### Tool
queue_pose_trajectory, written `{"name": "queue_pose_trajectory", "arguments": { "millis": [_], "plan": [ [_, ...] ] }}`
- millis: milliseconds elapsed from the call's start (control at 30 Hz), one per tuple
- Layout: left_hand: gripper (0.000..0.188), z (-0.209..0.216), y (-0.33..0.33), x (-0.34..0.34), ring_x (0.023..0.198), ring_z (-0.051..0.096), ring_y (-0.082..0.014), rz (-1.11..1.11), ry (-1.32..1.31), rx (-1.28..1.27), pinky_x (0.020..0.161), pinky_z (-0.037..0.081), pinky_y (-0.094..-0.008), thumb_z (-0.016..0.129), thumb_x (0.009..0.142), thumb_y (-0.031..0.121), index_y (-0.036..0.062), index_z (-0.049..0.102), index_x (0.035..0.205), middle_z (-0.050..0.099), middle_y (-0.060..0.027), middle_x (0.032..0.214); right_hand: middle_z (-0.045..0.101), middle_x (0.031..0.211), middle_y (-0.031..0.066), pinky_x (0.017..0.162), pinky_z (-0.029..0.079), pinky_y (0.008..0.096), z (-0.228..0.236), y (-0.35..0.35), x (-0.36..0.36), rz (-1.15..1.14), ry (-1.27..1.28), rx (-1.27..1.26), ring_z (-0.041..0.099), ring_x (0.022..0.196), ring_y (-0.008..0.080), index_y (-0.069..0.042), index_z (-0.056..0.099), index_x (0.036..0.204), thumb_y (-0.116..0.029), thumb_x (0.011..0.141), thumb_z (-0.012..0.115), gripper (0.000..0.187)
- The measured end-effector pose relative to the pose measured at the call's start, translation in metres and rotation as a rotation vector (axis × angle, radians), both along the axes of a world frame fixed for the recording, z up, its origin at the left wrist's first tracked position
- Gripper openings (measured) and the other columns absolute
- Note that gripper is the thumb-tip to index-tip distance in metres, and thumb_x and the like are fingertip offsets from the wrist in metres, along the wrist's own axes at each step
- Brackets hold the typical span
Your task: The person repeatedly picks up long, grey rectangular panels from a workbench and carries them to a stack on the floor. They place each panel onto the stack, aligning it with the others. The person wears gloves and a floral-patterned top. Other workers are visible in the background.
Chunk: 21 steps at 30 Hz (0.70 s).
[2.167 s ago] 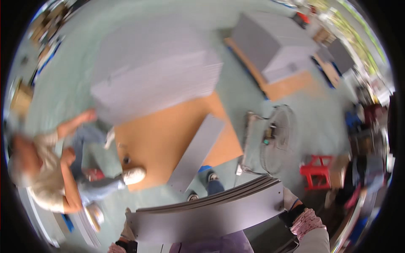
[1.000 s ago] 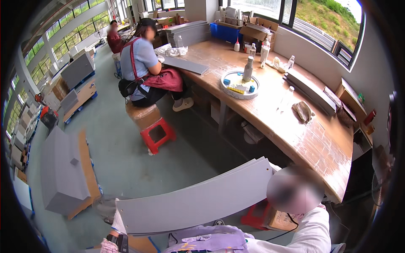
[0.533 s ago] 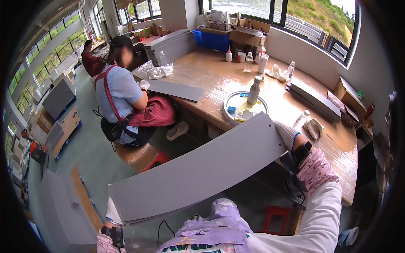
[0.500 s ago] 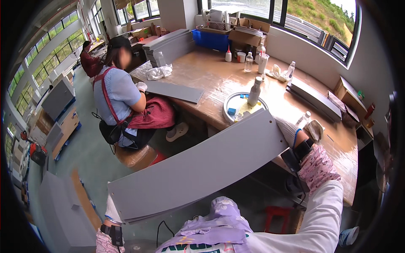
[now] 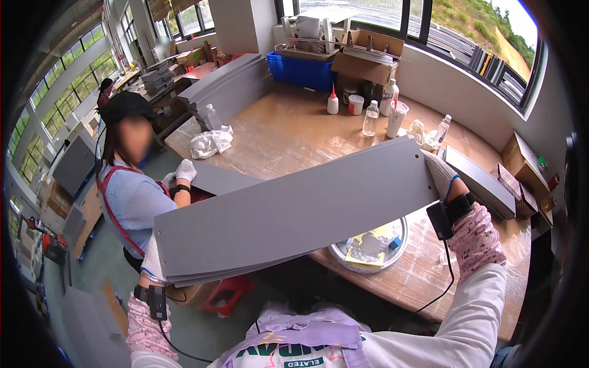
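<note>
The grey panels (image 5: 294, 211) are held as a thin stack by both hands, in front of the person, with the right end over the table (image 5: 264, 116) and the left end out past its near edge. The layers fan slightly along the lower side; their count cannot be told. The left hand (image 5: 153, 257), in a white glove, is closed on the left end, and the right hand (image 5: 443, 176), gloved too, is closed on the right end. The fingers beneath are hidden.

Good carrying, by judgement, calls for equal lift from the 2 hands, since the long span looks apt to sag and the loose layers could slide. Squeezing the ends together gently would square the edges and guard the corners.

Clearance matters as well. On the table's near side stands a round tub (image 5: 404, 238), partly covered by the panels in this view; whether they clear it in height cannot be told. Past the table's left side sits a co-worker (image 5: 138, 196) with a plank (image 5: 224, 178) at the table's edge, so the left end deserves the closer watch. Toward the table's far side, a bottle (image 5: 370, 121) and a cup (image 5: 397, 121) stand upright, and look easy to knock over.
</note>
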State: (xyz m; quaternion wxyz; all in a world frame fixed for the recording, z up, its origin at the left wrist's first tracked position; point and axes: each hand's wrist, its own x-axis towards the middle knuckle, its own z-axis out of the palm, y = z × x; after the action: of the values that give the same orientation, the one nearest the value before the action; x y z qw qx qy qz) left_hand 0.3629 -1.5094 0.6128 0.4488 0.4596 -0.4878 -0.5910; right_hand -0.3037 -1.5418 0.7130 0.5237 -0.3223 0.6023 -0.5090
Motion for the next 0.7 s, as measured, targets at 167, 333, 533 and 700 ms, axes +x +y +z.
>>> {"name": "queue_pose_trajectory", "arguments": {
  "millis": [167,333,533,700],
  "plan": [
    [0.036,-0.028,-0.182,-0.029,0.107,0.057,-0.0153,-0.049,0.863,0.257,0.09,0.05,-0.0287,0.039,0.105,0.031,0.0066,0.049,0.13,0.058,-0.0067,0.118,0.068,0.088,0.0042,0.054,0.053,0.0244,-0.008,-0.031,-0.037,-0.165,0.045,-0.028,0.065,0.066,0.0113,-0.006,0.063,0.11,-0.036,0.096,0.056,0.034],
    [0.042,-0.048,-0.326,-0.061,0.098,0.058,-0.0122,-0.28,0.356,0.314,0.083,0.052,-0.0248,0.043,0.102,0.042,0.0088,0.054,0.125,0.059,-0.0044,0.11,0.066,0.086,0.0032,0.057,0.049,0.0243,-0.028,-0.053,-0.062,-0.289,0.102,0.024,0.061,0.069,0.0102,-0.006,0.064,0.108,-0.038,0.097,0.053,0.036],
    [0.047,-0.076,-0.509,-0.103,0.096,0.056,-0.0114,-0.351,0.097,0.216,0.085,0.05,-0.0241,0.037,0.104,0.044,0.0074,0.051,0.13,0.059,-0.0015,0.11,0.064,0.083,0.0031,0.059,0.05,0.0259,-0.052,-0.109,-0.064,-0.463,0.088,0.071,0.061,0.069,0.0125,-0.006,0.065,0.104,-0.038,0.097,0.053,0.035],
    [0.061,-0.108,-0.611,-0.129,0.1,0.056,-0.0128,-0.811,0.709,0.633,0.088,0.048,-0.0264,0.04,0.099,0.055,0.0073,0.049,0.136,0.059,-0.0027,0.116,0.064,0.083,0.0033,0.059,0.051,0.0261,-0.074,-0.149,-0.053,-0.492,0.04,0.072,0.061,0.069,0.0132,-0.006,0.065,0.102,-0.039,0.097,0.053,0.035]
  ]
}}
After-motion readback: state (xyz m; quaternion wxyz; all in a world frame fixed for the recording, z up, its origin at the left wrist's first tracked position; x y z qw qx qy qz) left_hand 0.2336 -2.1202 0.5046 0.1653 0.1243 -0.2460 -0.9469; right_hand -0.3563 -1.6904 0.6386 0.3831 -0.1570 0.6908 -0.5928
